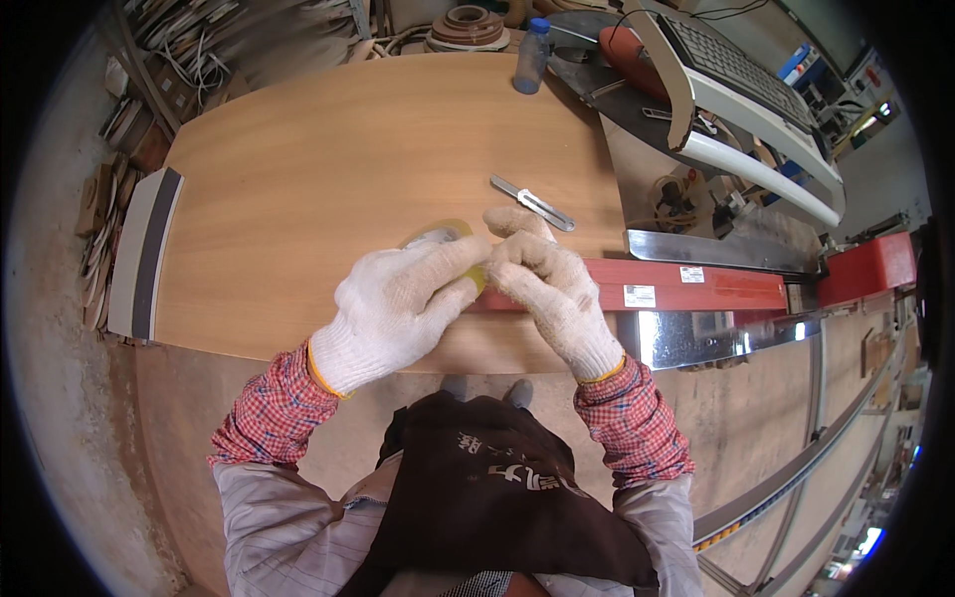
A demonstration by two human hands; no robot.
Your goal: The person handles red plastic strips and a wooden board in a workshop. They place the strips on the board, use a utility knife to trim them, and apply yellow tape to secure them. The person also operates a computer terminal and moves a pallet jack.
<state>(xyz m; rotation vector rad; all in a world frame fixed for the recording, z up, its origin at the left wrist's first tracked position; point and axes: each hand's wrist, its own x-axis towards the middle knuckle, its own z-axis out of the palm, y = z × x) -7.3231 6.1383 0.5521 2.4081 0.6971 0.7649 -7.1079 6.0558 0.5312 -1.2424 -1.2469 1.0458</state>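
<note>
My left hand (395, 302), in a white knit work glove, grips a roll of yellowish adhesive tape (475, 277) above the tabletop and hides much of it. My right hand (548, 291), gloved the same way, has its thumb and fingertips bent together against the roll's right edge. Whether a tape end is pinched between them is hidden. Beneath and right of that hand lie red strips (701, 291) bearing small white labels. A metal snap-off utility knife (533, 202) rests on the table just beyond my right fingers.
The wood-grain board (321, 149) spreads before me. A blue-capped bottle (531, 60) stands at its far edge. At right are a keyboard (739, 67) on a stand, a white tubular rail (761, 177) and a steel machine bed (716, 250). A pale dark-striped panel (145, 254) lies at left.
</note>
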